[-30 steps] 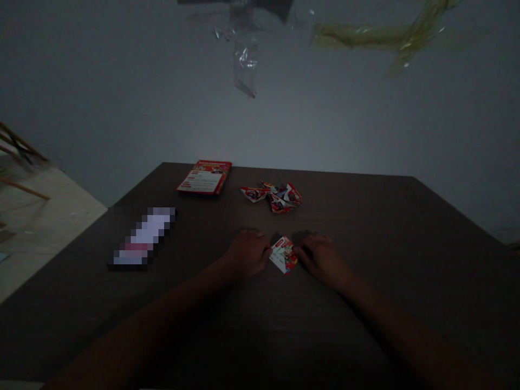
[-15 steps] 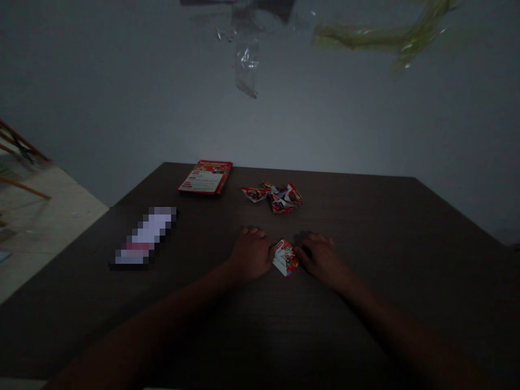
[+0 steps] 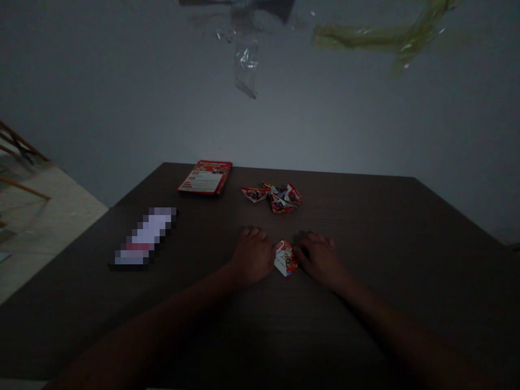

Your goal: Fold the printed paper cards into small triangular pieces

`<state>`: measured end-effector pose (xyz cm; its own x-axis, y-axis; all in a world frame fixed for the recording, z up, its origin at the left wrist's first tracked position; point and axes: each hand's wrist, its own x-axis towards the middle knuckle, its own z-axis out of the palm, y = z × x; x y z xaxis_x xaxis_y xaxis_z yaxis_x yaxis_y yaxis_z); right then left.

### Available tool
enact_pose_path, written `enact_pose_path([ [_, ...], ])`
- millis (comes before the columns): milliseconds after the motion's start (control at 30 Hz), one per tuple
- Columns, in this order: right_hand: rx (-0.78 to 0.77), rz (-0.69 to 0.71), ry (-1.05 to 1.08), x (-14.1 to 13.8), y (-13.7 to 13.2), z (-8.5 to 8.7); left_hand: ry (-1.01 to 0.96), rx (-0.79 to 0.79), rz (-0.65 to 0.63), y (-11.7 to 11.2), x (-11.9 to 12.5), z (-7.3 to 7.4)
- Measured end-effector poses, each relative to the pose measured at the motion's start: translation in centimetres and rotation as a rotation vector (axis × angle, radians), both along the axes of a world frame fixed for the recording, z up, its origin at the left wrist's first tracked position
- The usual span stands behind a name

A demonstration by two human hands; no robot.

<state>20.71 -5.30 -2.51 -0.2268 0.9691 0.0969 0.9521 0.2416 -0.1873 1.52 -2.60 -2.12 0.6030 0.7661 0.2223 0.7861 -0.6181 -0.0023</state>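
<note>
A small folded paper [image 3: 286, 258], red and white with printed pictures, lies on the dark table between both hands. My left hand [image 3: 252, 257] is closed at its left edge, with the thumb side on the paper and the fingers bunched together. On the opposite edge, my right hand [image 3: 319, 255] is closed too, thumb and curled fingers meeting at the paper's side. The fingertips' undersides are hidden. Beyond the hands sits a cluster of folded paper pieces [image 3: 280, 199] in the same red and white print.
A stack of red printed cards [image 3: 206, 177] lies at the table's back left. A phone [image 3: 144, 238] with a blurred-out screen rests on the left side. Behind the table [image 3: 385, 227] stands a wall [image 3: 345, 119] with tape strips on it.
My left thumb has shifted slightly at the paper's left edge. The right hand has barely moved, and everything else lies as before.
</note>
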Motion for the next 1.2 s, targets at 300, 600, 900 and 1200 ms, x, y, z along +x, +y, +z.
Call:
enact_pose_path([
  [300, -0.007, -0.046, -0.051, -0.5, -0.1, 0.2, 0.016, -0.032, 0.051, -0.2, 0.2, 0.3],
  [600, 0.021, -0.059, -0.035, -0.8, -0.2, 0.1, 0.045, -0.019, 0.002, -0.3, 0.6, 0.2],
  [900, 0.024, -0.037, -0.018, -0.9, -0.4, 0.2, 0.084, -0.03, -0.022, -0.1, 0.7, 0.1],
  [1200, 0.03, -0.041, -0.043, -1.1, -0.3, 0.2, 0.071, -0.037, -0.014, -0.2, 0.9, 0.1],
])
